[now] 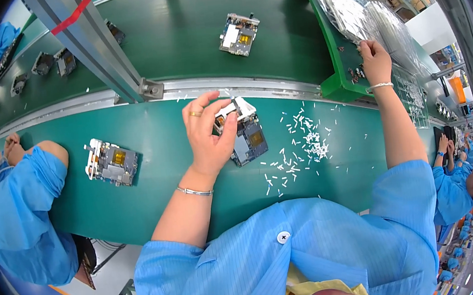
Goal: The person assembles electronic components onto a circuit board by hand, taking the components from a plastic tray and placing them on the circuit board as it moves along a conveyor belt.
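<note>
My left hand is curled around the upper left end of a circuit board module, thumb and fingers on its white plastic part. The module lies on the green bench with its grey board and a gold-coloured square facing up. Far to the right, my right hand reaches over a raised green tray, thumb and fingertips pinched together. Whatever the fingertips hold is too small to make out. Beside them lie a clear plastic bag of pale thin pieces and several small dark parts.
Small white strips are scattered right of the held module. Another module lies to the left. Beyond the metal rail, one more module sits on a dark green surface. A metal post rises back left; a co-worker sits left.
</note>
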The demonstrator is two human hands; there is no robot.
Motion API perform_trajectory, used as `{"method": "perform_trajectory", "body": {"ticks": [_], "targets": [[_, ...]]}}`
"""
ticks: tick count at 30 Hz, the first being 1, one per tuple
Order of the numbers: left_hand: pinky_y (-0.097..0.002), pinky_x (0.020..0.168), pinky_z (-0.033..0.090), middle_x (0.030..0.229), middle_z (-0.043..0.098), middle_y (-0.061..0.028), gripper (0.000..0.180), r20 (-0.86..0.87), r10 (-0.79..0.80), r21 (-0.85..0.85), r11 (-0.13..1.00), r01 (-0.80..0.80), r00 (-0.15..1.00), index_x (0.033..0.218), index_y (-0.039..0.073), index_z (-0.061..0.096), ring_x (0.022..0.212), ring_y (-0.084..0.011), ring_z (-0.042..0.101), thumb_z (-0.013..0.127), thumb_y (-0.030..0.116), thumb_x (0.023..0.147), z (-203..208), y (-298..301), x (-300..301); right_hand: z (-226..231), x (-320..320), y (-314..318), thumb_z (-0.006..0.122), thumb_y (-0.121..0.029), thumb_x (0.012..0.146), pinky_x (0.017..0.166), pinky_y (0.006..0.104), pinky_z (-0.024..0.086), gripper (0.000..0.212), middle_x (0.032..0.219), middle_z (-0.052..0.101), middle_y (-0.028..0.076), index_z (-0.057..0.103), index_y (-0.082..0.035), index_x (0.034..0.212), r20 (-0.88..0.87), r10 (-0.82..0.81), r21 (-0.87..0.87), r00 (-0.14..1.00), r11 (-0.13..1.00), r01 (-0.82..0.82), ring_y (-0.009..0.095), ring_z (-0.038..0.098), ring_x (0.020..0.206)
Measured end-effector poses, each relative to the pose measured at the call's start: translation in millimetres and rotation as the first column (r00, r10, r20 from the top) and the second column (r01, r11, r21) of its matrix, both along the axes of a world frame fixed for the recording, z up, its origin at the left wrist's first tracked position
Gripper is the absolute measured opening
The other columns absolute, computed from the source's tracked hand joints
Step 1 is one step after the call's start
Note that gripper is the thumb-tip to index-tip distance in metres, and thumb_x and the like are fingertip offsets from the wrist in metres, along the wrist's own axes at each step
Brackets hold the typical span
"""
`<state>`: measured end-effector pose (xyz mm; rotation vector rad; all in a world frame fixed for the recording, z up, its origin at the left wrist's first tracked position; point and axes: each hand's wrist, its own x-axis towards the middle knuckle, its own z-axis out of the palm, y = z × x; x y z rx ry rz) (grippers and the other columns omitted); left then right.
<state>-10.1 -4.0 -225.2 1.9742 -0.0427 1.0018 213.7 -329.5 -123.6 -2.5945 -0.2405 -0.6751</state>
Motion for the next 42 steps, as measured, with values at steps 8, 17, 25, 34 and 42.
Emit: {"method": "perform_trajectory", "body": {"ticks": [8, 17, 25, 34, 42], "targets": [[-0.0363, 0.082, 0.045, 0.104, 0.062, -0.0096, 0.015, 0.071, 0.021, 0.030, 0.999, -0.024, 0.997, 0.093, 0.006, 0.066, 0.095, -0.0272, 0.054, 0.068, 0.008, 0.079, 4.1, 0.9, -9.5, -11.5, -82.9, 39.7, 0.054, -0.015, 0.095, 0.064, 0.0214, 0.044, 0.017, 0.086, 0.067, 0.005, 0.063, -0.002, 0.101, -0.250, 0.364, 0.656, 0.897, 0.745, -0.120, 0.007, 0.054, 0.067], [-0.0240, 0.052, 0.045, 0.082, 0.064, -0.0065, 0.008, -0.023, -0.275, -0.094, 0.958, 0.271, 0.961, 0.084, 0.001, 0.066, 0.060, -0.0123, 0.055, 0.068, -0.002, 0.077, 49.6, -19.5, -40.2, -43.9, -210.7, 144.5, 0.057, -0.011, 0.095, 0.075, 0.0220, 0.045, 0.012, 0.090, 0.061, -0.001, 0.064, -0.003, 0.100, -0.191, 0.780, 0.897, 0.597, 0.385, -0.216, 0.007, 0.055, 0.081], [-0.0243, 0.053, 0.047, 0.081, 0.062, -0.0057, 0.011, -0.111, -0.238, -0.200, 0.956, 0.213, 0.965, 0.088, 0.002, 0.065, 0.061, -0.0130, 0.058, 0.067, -0.003, 0.077, 33.0, -19.9, -37.5, -61.2, -212.4, 159.8, 0.061, -0.010, 0.093, 0.068, 0.0214, 0.044, 0.011, 0.083, 0.059, -0.002, 0.061, -0.002, 0.100, -0.237, 0.750, 0.935, 0.618, 0.349, -0.065, 0.006, 0.052, 0.072], [-0.0316, 0.057, 0.050, 0.081, 0.062, -0.0061, 0.020, -0.045, -0.065, 0.301, 0.951, 0.076, 0.997, 0.085, 0.003, 0.065, 0.068, -0.0225, 0.061, 0.073, 0.000, 0.067, 30.8, -20.1, -38.1, -49.4, -214.7, 156.4, 0.059, -0.004, 0.090, 0.061, 0.0176, 0.042, 0.004, 0.079, 0.059, -0.003, 0.060, -0.001, 0.088, -0.393, 0.726, 0.862, 0.564, 0.504, -0.048, 0.002, 0.050, 0.068], [-0.0279, 0.054, 0.046, 0.077, 0.061, -0.0052, 0.013, 0.022, -0.172, -0.013, 0.985, 0.172, 0.985, 0.086, 0.004, 0.064, 0.062, -0.0197, 0.056, 0.068, 0.001, 0.074, 20.4, -27.3, -33.2, -59.7, -215.9, 133.1, 0.059, -0.003, 0.089, 0.058, 0.0187, 0.041, 0.004, 0.076, 0.058, -0.003, 0.061, -0.001, 0.086, -0.415, 0.717, 0.833, 0.560, 0.547, -0.084, 0.001, 0.050, 0.066]]}}
